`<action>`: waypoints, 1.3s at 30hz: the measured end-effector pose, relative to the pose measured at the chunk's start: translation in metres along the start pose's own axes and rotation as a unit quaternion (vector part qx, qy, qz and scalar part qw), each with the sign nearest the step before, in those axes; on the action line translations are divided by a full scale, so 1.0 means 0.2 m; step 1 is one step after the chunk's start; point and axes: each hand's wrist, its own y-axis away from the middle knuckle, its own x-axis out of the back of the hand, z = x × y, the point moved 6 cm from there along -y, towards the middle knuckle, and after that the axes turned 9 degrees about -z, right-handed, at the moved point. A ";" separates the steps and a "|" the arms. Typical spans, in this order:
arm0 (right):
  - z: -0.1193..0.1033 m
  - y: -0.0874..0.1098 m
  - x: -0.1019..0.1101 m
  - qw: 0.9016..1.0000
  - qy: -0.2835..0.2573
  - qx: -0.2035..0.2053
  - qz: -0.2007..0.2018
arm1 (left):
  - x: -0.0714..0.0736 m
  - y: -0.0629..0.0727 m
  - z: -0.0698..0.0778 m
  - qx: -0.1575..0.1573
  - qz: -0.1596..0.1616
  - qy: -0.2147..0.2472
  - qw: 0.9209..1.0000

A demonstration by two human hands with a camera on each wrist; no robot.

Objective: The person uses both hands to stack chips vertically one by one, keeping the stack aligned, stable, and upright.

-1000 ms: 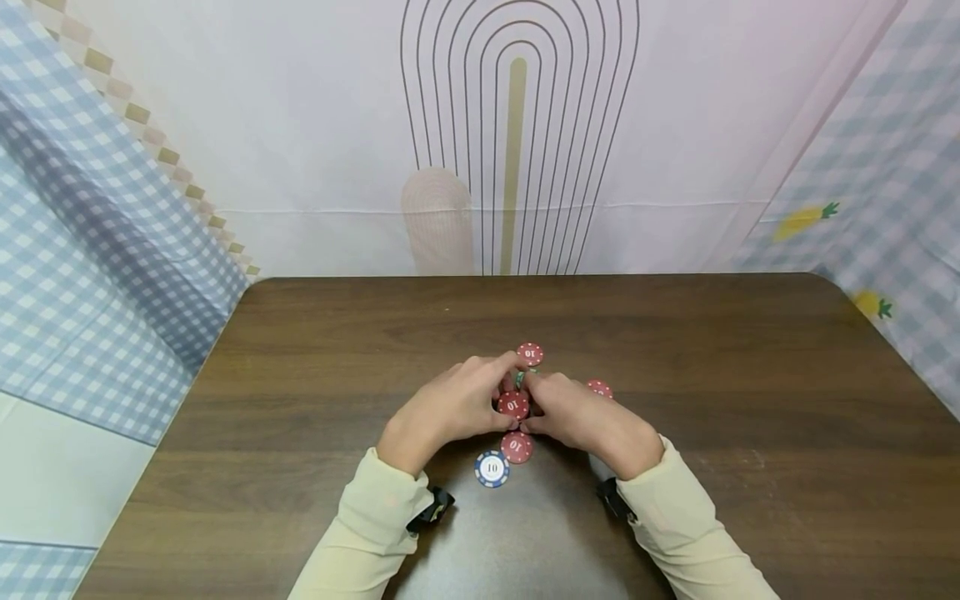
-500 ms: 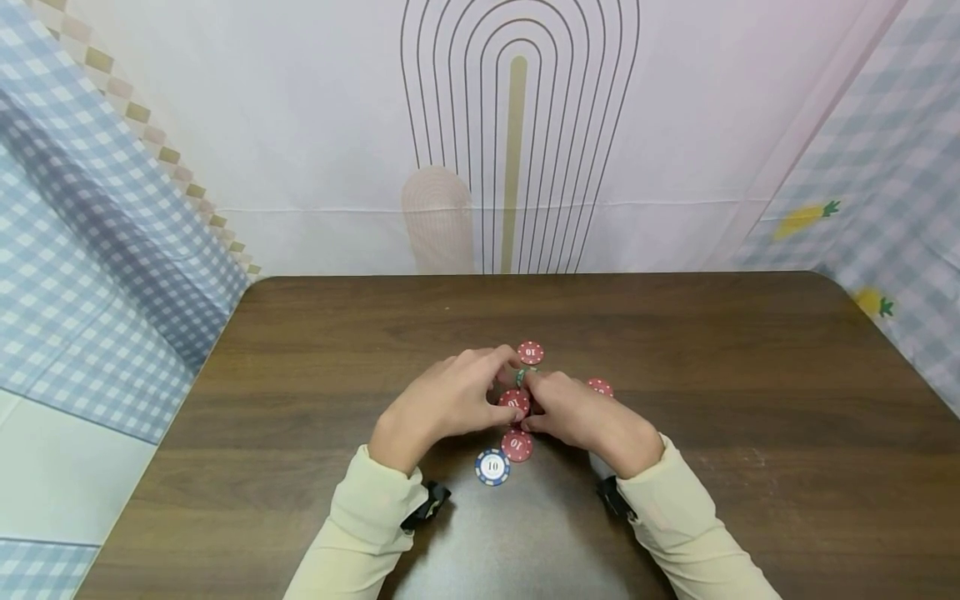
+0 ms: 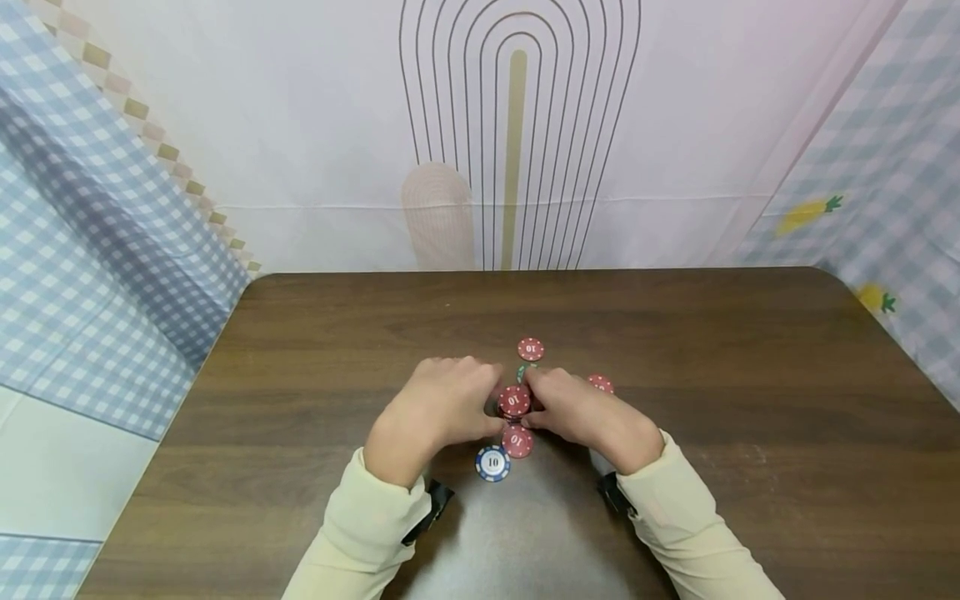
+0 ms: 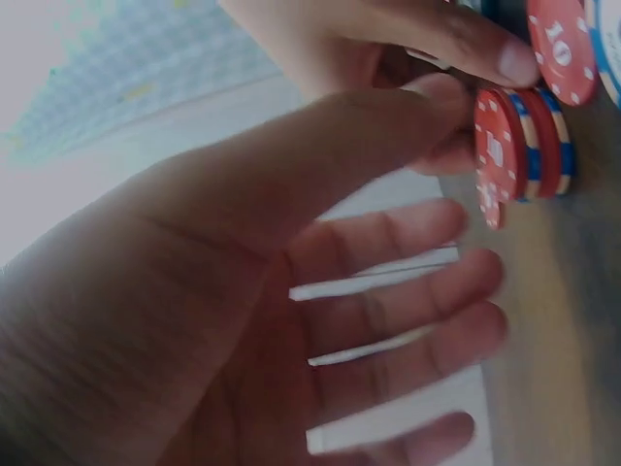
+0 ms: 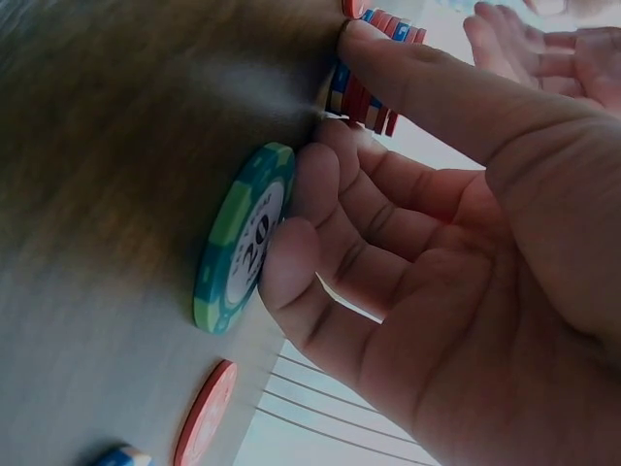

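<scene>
A small stack of red and blue poker chips [image 3: 514, 400] stands on the table, with a red chip marked 10 on top. My right hand [image 3: 588, 408] holds it from the right side, thumb and fingertips around its edge; the right wrist view shows the stack [image 5: 374, 92] between them. A green chip marked 20 [image 5: 243, 243] lies against that hand's other fingertips. To the left of the stack is my left hand [image 3: 438, 408]. In the left wrist view its fingers [image 4: 408, 320] are extended and spread, gripping nothing, and its thumb is close to the stack [image 4: 524, 146].
Loose chips lie around the stack: a red one [image 3: 530, 348] beyond, another red chip [image 3: 517, 442] and a blue one [image 3: 492, 463] nearer, and a third red chip [image 3: 600, 383] behind the right hand. Patterned cloths hang beyond the wooden table [image 3: 337, 333].
My left hand has let go of the stack; its thumb and fingers have drawn off to the left. The right hand has stayed at the stack.
</scene>
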 end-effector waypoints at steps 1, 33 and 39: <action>0.00 0.00 0.00 1.000 0.003 0.002 0.002 | 0.00 0.00 0.00 0.008 -0.008 0.001 1.000; -0.01 0.00 0.00 1.000 -0.007 0.002 -0.007 | -0.18 -0.03 0.13 0.159 -0.131 -0.026 0.978; -0.01 0.00 0.00 1.000 -0.004 0.002 -0.005 | -0.19 -0.01 0.13 0.155 -0.140 -0.029 0.978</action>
